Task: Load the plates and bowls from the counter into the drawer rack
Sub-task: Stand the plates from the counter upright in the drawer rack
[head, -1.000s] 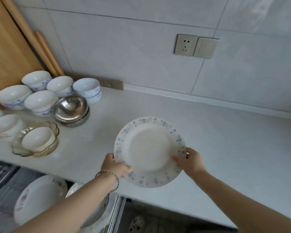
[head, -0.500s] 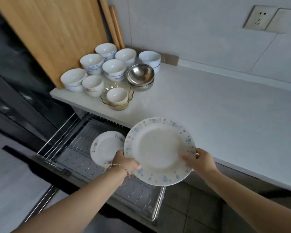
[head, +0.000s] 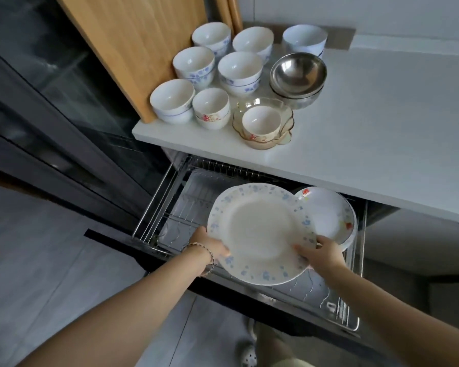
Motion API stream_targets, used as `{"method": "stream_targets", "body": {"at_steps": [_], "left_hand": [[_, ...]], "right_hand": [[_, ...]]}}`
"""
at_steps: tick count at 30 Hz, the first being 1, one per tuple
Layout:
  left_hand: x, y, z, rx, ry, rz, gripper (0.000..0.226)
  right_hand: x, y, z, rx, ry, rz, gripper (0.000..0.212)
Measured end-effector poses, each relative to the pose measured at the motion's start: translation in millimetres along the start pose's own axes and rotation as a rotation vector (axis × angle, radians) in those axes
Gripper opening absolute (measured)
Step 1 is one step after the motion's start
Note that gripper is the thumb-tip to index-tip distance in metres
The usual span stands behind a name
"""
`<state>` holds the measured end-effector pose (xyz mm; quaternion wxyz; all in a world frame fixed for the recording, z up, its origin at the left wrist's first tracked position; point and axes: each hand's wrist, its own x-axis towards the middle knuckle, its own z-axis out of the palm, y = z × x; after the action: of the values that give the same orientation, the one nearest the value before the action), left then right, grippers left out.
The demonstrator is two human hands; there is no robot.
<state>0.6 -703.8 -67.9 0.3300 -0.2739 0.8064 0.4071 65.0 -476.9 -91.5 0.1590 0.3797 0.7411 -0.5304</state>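
I hold a white plate with a blue flower rim (head: 260,231) over the open wire drawer rack (head: 154,207). My left hand (head: 210,245) grips its left edge and my right hand (head: 319,251) grips its lower right edge. Behind it in the rack stands a white plate with red flowers (head: 331,215), partly hidden. On the counter (head: 382,123) sit several white bowls (head: 240,70), stacked steel bowls (head: 298,75) and a small bowl inside a glass dish (head: 263,125).
A wooden board (head: 133,41) leans against the wall at the counter's left end. Dark glass cabinet doors (head: 45,96) stand to the left of the drawer. The drawer's dark front panel (head: 223,287) juts out over the grey tiled floor, near my feet.
The plate has gone from above the counter, off its edge and down over the drawer rack, both hands still on it. My view has swung left and downward.
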Motion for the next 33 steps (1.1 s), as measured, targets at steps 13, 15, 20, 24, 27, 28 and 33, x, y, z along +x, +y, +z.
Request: {"method": "stream_targets", "body": {"at_steps": [13,15,20,24,27,28,33], "left_hand": [[156,-23,-30,0.224,0.054,-0.162,0.053],[185,-21,-22,0.252,0.041,-0.155,0.054],[242,-9,2,0.426,-0.042,-0.093,0.056],[276,3,17,0.566,-0.087,-0.023,0.060],[296,9,23,0.620,-0.098,0.026,0.057],[298,10,24,0.640,-0.091,0.035,0.057],[294,8,30,0.763,-0.042,0.152,0.050]], "right_hand": [[95,-9,132,0.051,-0.054,0.295,0.037],[112,-1,146,0.054,0.001,0.343,0.038],[143,18,168,0.015,0.178,0.448,0.032],[166,30,181,-0.005,0.274,0.479,0.030],[176,31,196,0.017,0.353,0.478,0.027],[177,30,200,0.021,0.386,0.471,0.025],[176,30,216,-0.006,0.482,0.507,0.027]]}}
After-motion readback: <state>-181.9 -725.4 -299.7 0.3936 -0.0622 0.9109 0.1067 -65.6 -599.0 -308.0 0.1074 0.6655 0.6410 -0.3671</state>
